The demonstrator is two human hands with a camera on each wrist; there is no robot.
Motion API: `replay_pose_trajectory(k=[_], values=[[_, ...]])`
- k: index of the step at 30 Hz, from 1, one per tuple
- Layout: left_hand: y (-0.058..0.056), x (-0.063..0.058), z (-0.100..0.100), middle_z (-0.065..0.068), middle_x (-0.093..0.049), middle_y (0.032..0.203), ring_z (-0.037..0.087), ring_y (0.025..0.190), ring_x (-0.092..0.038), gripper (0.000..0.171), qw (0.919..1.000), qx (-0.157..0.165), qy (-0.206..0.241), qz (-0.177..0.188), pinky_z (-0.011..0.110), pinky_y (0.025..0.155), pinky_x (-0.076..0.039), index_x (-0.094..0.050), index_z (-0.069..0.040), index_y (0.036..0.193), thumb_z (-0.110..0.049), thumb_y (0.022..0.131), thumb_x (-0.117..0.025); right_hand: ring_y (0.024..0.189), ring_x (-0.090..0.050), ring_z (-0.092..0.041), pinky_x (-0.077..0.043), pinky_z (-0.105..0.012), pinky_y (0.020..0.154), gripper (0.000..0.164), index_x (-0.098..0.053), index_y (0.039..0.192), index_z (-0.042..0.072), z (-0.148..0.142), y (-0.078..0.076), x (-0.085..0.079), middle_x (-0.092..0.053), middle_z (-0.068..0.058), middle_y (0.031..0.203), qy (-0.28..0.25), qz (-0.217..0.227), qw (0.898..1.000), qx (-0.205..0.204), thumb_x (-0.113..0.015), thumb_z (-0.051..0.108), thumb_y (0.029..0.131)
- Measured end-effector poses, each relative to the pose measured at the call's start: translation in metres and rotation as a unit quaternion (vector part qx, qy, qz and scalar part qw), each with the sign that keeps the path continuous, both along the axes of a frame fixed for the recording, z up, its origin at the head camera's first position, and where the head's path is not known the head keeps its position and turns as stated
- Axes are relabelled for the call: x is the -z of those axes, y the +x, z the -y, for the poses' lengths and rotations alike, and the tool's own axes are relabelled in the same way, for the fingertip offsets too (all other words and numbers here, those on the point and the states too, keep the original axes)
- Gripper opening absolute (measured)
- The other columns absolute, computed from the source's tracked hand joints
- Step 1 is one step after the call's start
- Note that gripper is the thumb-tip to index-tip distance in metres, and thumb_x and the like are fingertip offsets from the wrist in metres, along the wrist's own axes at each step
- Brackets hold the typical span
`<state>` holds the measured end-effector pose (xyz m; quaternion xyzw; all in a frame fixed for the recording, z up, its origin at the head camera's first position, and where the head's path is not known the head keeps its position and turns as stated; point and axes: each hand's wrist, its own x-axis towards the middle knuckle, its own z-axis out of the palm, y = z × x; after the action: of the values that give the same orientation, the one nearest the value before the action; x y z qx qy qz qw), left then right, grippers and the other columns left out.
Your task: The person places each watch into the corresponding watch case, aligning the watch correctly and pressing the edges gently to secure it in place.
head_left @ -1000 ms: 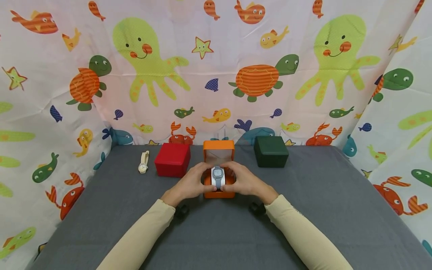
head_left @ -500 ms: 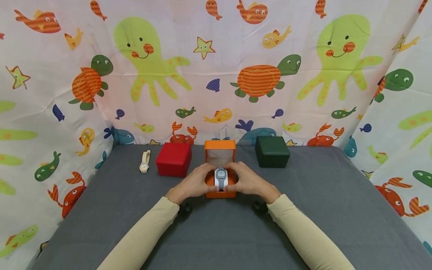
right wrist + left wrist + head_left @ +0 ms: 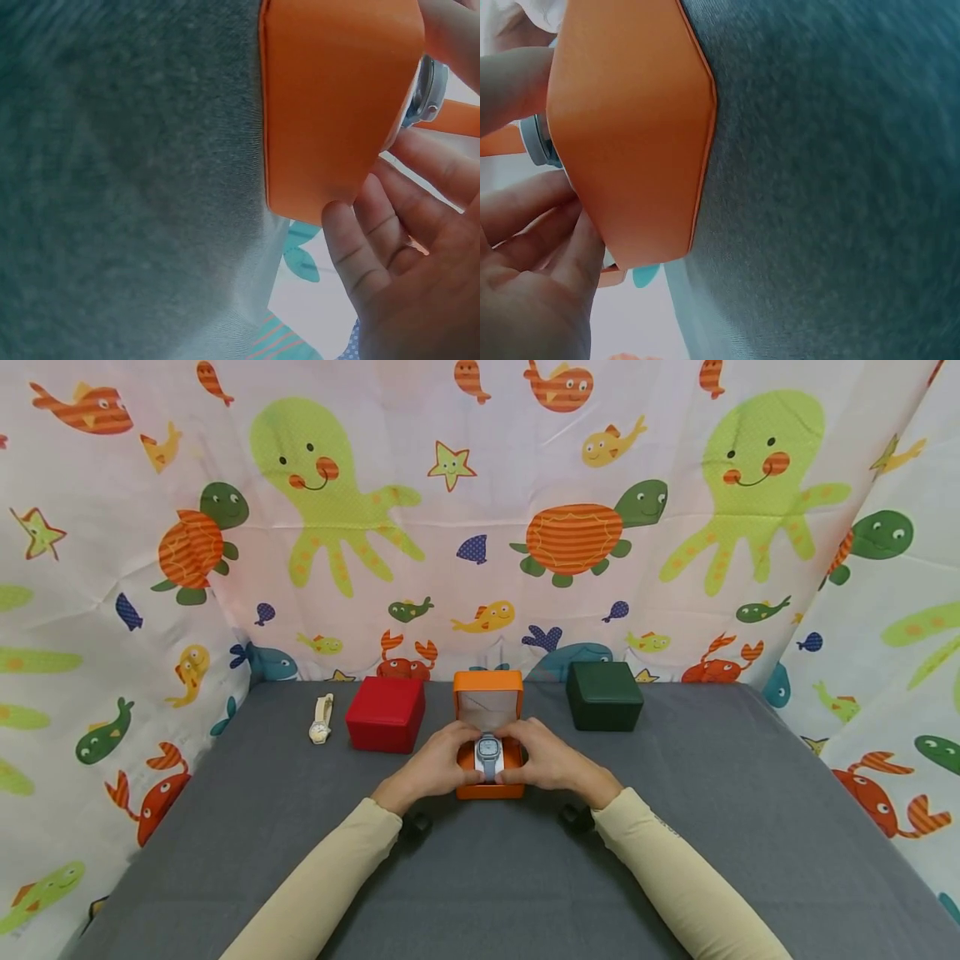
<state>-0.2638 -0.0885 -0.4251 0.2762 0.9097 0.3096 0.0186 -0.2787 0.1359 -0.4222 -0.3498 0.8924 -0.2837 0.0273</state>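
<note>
A wristwatch [image 3: 489, 748] with a pale blue-grey strap is wrapped on a white cushion inside an orange watch box [image 3: 488, 792]. The box's lid stands raised behind it. My left hand [image 3: 435, 764] holds the watch and cushion from the left, thumb at the lower end and fingers at the upper end. From the other side my right hand [image 3: 547, 760] grips it the same way. In the left wrist view the fingers reach over the rim of the orange box [image 3: 630, 135]. The right wrist view shows the metal watch case [image 3: 430, 90] just above the box's edge.
A cream-strapped watch [image 3: 320, 720] lies at the back left, beside a closed red box [image 3: 386, 714]. To the right of the orange box stands a closed dark green box [image 3: 604, 697]. Grey cloth [image 3: 480, 885] covers the table, and a printed sea-animal curtain [image 3: 480, 527] hangs behind.
The watch on its cushion has shifted slightly towards me within the orange box. Both hands keep their hold, and the view has swayed a little.
</note>
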Motion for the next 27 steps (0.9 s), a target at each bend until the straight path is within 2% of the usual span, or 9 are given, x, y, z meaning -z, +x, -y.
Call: replay_pose_trajectory(k=[3,7,11,14,17,20,22,24,27], values=[[0.001,0.000,-0.001,0.005,-0.053,0.127,0.020,0.110,-0.050,0.059,1.0000,-0.008,-0.001,0.000,0.036,0.095,-0.045,-0.057,-0.005,0.129,-0.023,0.077,-0.080,0.101,-0.046,-0.018,-0.043,-0.035,0.087,0.059,-0.059,0.127,0.011,0.000,-0.001,-0.002,-0.058,-0.001,0.121,0.000,-0.001,1.000,-0.005,-0.079,0.036,0.078],[0.004,-0.001,-0.002,0.005,-0.051,0.128,0.019,0.111,-0.048,0.060,0.9998,-0.018,0.000,0.011,0.037,0.096,-0.045,-0.056,-0.006,0.130,-0.022,0.077,-0.079,0.099,-0.052,-0.023,-0.048,-0.040,0.086,0.053,-0.058,0.124,0.010,-0.001,0.000,-0.007,-0.058,-0.004,0.117,-0.030,0.019,0.999,0.003,-0.077,0.034,0.081],[0.009,-0.001,-0.001,0.004,-0.050,0.129,0.019,0.112,-0.047,0.059,0.9993,-0.033,0.004,0.017,0.039,0.098,-0.044,-0.055,-0.007,0.130,-0.024,0.078,-0.079,0.087,-0.055,-0.025,-0.052,-0.039,0.075,0.040,-0.055,0.110,0.006,-0.003,0.001,-0.017,-0.058,-0.007,0.100,-0.080,0.022,0.995,0.045,-0.073,0.032,0.085],[0.013,0.000,0.002,0.004,-0.050,0.129,0.019,0.112,-0.048,0.059,0.9989,-0.044,0.008,0.014,0.040,0.098,-0.044,-0.056,-0.008,0.130,-0.027,0.078,-0.079,0.077,-0.053,-0.021,-0.049,-0.032,0.065,0.034,-0.050,0.096,0.008,-0.004,-0.001,-0.024,-0.053,-0.005,0.087,-0.113,-0.004,0.990,0.086,-0.071,0.033,0.086],[0.017,-0.001,0.006,0.004,-0.051,0.129,0.020,0.113,-0.048,0.061,0.9984,-0.054,0.010,0.012,0.040,0.098,-0.044,-0.057,-0.008,0.130,-0.029,0.077,-0.080,0.071,-0.049,-0.018,-0.044,-0.029,0.058,0.035,-0.045,0.091,0.010,-0.003,-0.005,-0.033,-0.049,-0.004,0.081,-0.141,-0.033,0.982,0.120,-0.071,0.034,0.086],[0.021,-0.001,0.009,0.004,-0.050,0.130,0.019,0.113,-0.048,0.064,0.9974,-0.068,0.014,0.019,0.040,0.097,-0.045,-0.057,-0.008,0.130,-0.031,0.075,-0.081,0.072,-0.048,-0.018,-0.043,-0.029,0.059,0.039,-0.044,0.095,0.009,-0.001,-0.010,-0.041,-0.047,-0.006,0.084,-0.163,-0.056,0.974,0.146,-0.072,0.034,0.085],[0.023,-0.002,0.011,0.005,-0.050,0.129,0.021,0.111,-0.049,0.065,0.9967,-0.074,0.021,0.026,0.040,0.095,-0.047,-0.057,-0.007,0.130,-0.029,0.075,-0.082,0.074,-0.050,-0.018,-0.046,-0.029,0.061,0.042,-0.044,0.104,0.008,0.000,-0.014,-0.046,-0.048,-0.007,0.093,-0.171,-0.063,0.971,0.155,-0.072,0.034,0.085],[0.024,-0.002,0.012,0.007,-0.051,0.128,0.021,0.109,-0.051,0.065,0.9956,-0.081,0.028,0.036,0.040,0.093,-0.048,-0.057,-0.005,0.130,-0.028,0.075,-0.082,0.076,-0.053,-0.018,-0.049,-0.030,0.064,0.050,-0.044,0.117,0.006,0.002,-0.018,-0.050,-0.047,-0.009,0.107,-0.170,-0.069,0.971,0.151,-0.072,0.033,0.085],[0.025,-0.001,0.013,0.008,-0.050,0.127,0.023,0.108,-0.053,0.065,0.9943,-0.086,0.040,0.049,0.038,0.091,-0.050,-0.056,-0.003,0.129,-0.025,0.074,-0.083,0.078,-0.056,-0.018,-0.053,-0.030,0.066,0.064,-0.040,0.136,0.008,0.003,-0.024,-0.055,-0.044,-0.011,0.126,-0.149,-0.071,0.977,0.138,-0.070,0.035,0.086]])
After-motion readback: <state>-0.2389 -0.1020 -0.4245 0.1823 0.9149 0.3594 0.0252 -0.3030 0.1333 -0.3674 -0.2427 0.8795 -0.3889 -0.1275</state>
